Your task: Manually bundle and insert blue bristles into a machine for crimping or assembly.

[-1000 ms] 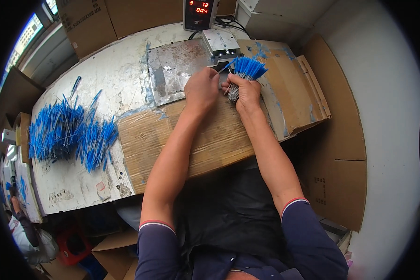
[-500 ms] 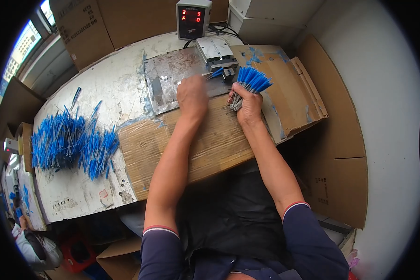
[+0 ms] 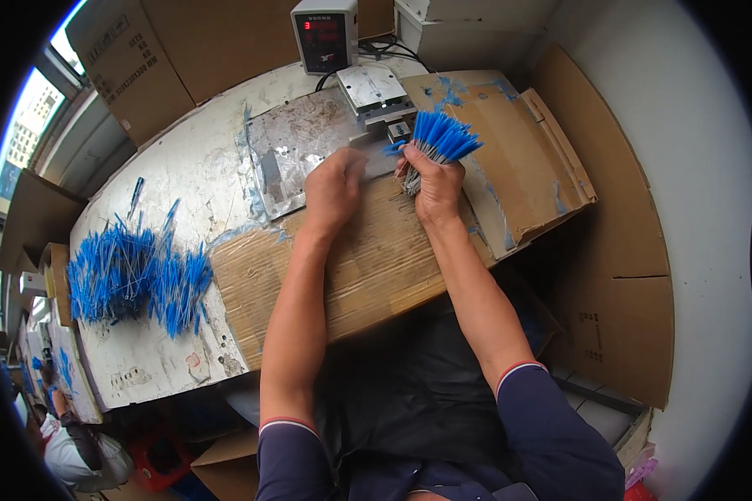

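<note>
My right hand (image 3: 437,185) is closed round a thick bundle of thin metal stems with blue bristle-like ends (image 3: 444,136), the blue ends fanning upward. Its thumb lies across the stems. A few separate blue ends (image 3: 393,149) show at the thumb's left side. To the left, my left hand (image 3: 334,188) is curled and slightly blurred above the edge of the cardboard sheet; what its fingers hold, if anything, is hidden. Just beyond both hands stands a small metal fixture (image 3: 398,131) in front of a metal block (image 3: 374,88) on a steel plate (image 3: 297,134).
A large pile of blue-ended stems (image 3: 113,271) lies on the white table (image 3: 163,367) at left. A counter box with a red display (image 3: 326,37) stands at the back. A taped cardboard box (image 3: 510,159) is on the right. Another person (image 3: 79,455) sits at far left.
My left hand has drawn back from the fixture, a little down and left. The loose blue ends are now against my right thumb. The bundle stays in my right hand; the view has shifted slightly.
</note>
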The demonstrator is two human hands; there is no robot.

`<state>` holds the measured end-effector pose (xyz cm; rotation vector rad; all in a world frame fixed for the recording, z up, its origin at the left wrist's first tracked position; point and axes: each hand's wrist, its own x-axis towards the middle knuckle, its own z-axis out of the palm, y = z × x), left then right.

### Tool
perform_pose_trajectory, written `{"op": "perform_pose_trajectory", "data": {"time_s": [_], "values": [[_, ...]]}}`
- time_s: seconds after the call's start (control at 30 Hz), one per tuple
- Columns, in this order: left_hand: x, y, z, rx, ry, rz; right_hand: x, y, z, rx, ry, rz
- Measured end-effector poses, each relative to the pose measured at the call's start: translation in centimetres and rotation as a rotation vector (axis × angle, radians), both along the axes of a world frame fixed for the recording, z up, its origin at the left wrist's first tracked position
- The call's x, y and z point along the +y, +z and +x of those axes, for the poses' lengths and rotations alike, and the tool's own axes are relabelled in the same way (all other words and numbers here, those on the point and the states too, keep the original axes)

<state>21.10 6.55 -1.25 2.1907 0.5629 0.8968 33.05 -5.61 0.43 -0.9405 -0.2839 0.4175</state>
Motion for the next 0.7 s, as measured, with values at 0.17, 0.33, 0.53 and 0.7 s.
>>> {"op": "perform_pose_trajectory", "data": {"time_s": [0.17, 0.33, 0.53, 0.7], "values": [[-0.1, 0.6, 0.0, 0.027, -0.054, -0.091, -0.6, -0.1, 1.0, 0.088, 0.085, 0.091], [-0.7, 0.6, 0.1, 0.009, -0.113, -0.065, -1.1, -0.1, 1.1, 0.050, 0.170, -0.048], [-1.1, 0.3, 0.7, -0.071, 0.049, -0.176, -2.0, 0.5, 2.1, 0.152, 0.344, -0.090], [-1.3, 1.3, 0.7, -0.234, 0.029, -0.492, -2.9, 1.4, 2.1, 0.154, 0.471, -0.228]]}}
